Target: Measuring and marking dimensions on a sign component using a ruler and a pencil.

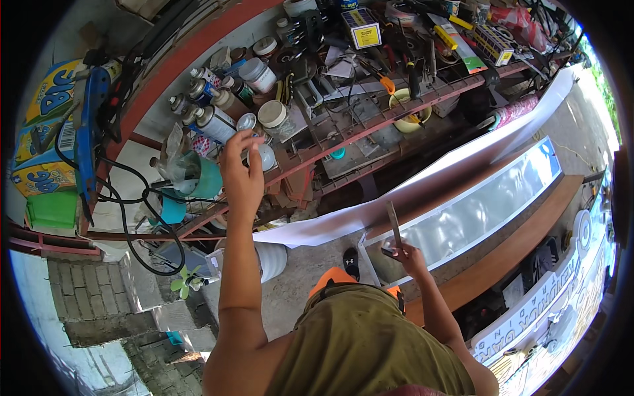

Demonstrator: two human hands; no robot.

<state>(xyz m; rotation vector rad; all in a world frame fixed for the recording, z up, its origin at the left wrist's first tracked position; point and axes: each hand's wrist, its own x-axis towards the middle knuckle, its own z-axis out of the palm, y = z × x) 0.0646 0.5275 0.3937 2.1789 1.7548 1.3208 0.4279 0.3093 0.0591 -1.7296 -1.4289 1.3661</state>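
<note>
My left hand reaches up to the cluttered shelf, fingers bent and apart, with nothing visibly held. Right beside its fingertips are a whitish rounded container and a clear jar with a pale lid; contact with the whitish one cannot be made out. Spray cans stand just behind the hand. Down to the right, my right hand is closed on a narrow flat metal tool, which points upward. A small dark part shows at its lower end; its exact kind is unclear.
Hand tools, boxes and jars crowd the red-framed rack. A long white sheet leans along its front. Below lies a white-framed glossy panel, beside a brown board. Black cable loops at left, near a white bucket.
</note>
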